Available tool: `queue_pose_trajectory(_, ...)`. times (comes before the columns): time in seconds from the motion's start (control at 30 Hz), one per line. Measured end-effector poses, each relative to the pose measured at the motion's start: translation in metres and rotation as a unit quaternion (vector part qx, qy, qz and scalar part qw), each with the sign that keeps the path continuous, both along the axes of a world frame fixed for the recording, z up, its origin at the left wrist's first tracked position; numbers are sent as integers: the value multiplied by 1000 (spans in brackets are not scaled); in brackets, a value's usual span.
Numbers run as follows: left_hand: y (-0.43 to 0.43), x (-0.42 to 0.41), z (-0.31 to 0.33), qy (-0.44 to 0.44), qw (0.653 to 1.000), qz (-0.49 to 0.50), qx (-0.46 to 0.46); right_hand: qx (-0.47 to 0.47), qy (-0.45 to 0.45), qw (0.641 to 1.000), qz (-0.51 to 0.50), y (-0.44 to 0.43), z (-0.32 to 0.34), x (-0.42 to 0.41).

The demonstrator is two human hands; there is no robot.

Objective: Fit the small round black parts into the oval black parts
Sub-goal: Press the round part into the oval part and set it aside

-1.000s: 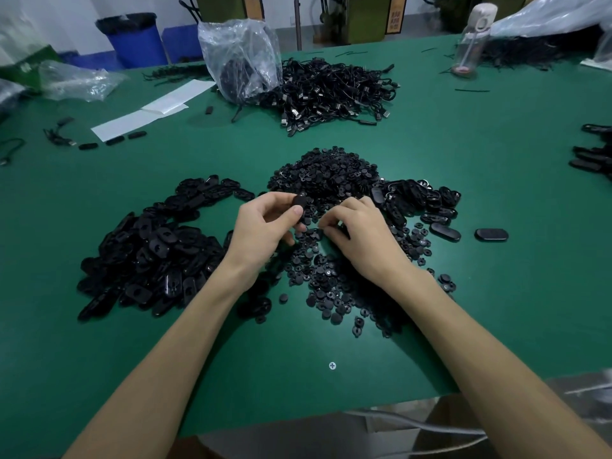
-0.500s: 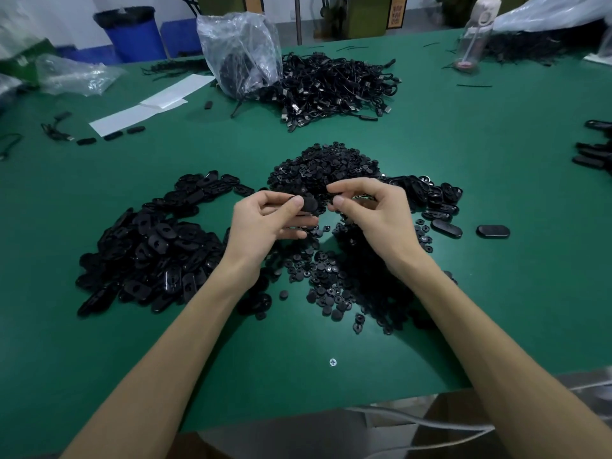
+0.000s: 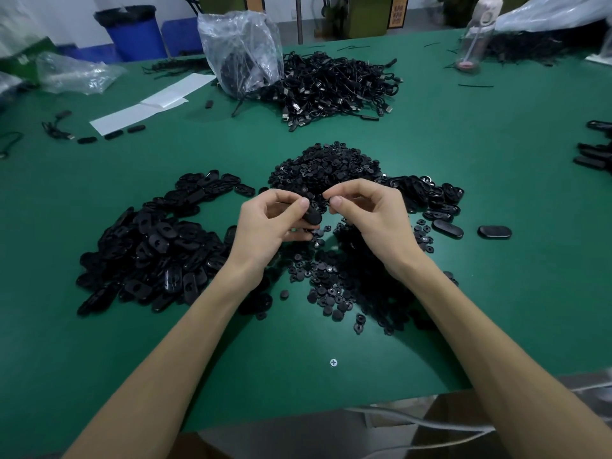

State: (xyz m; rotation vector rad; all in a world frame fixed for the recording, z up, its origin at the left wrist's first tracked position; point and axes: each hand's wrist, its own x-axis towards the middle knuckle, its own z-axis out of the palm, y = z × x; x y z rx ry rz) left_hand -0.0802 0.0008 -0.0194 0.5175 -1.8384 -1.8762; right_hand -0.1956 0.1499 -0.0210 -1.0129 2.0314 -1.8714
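My left hand (image 3: 268,223) grips one oval black part (image 3: 313,216) between thumb and fingers, lifted above the table. My right hand (image 3: 371,213) is beside it, thumb and forefinger pinched together close to the oval part; whether a small round part sits in the pinch is hidden. Under and behind the hands lies a heap of small round black parts (image 3: 324,170), spreading toward me (image 3: 334,286). A big pile of oval black parts (image 3: 155,246) lies at the left. Another group of oval parts (image 3: 430,200) lies at the right.
Two single oval parts (image 3: 494,232) lie right of the hands. A heap of black cables (image 3: 331,84) and a plastic bag (image 3: 241,48) stand at the back. White paper (image 3: 149,107) is back left, a bottle (image 3: 477,38) back right. The green table's front edge (image 3: 298,415) is near me.
My right hand lifted off the round-parts heap and came up level with my left hand. Both hands now meet above the table, fingertips close to the oval part.
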Motion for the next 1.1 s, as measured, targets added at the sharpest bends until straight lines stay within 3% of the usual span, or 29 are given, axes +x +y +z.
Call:
queue_pose_trajectory(0.17,0,-1,-1,1,1000,-14,21,-36,-49,997,51,-1,0,4)
queue_pose_trajectory(0.37,-6,-3,-5,-43,999,-20,-4,-50,-102,992,57,1,1,3)
queue_pose_trajectory(0.5,-4,-2,-4,-24,1000,-10,-12,-56,-111,991,58,0,0,2)
queue_pose_trajectory(0.7,-3,1,-1,-19,999,15,-22,-41,-71,996,34,-2,-2,3)
queue_pose_trajectory(1.1,3,-2,-1,-11,999,-30,1,53,27,997,-41,-3,-4,7)
